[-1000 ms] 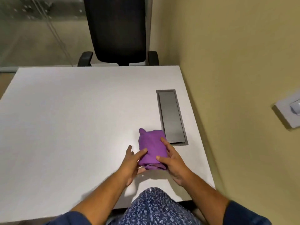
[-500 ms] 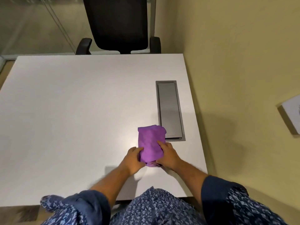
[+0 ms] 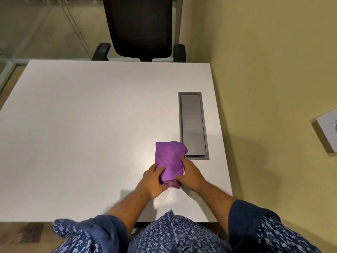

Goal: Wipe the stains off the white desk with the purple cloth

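A folded purple cloth (image 3: 170, 158) lies on the white desk (image 3: 91, 136) near its front right. My left hand (image 3: 153, 179) grips the cloth's near left side, fingers curled over it. On the near right side my right hand (image 3: 191, 175) holds the same cloth, thumb on top. The near end of the cloth is bunched between both hands. No stains show clearly on the desk surface.
A grey cable hatch (image 3: 193, 125) is set into the desk just right of the cloth. A black office chair (image 3: 140, 28) stands beyond the far edge. A yellow wall (image 3: 273, 88) with a white switch plate (image 3: 326, 133) runs along the right.
My left hand has closed from spread fingers onto the cloth's near left side. The cloth looks more tightly folded, and my view has tipped down to show more of my sleeves.
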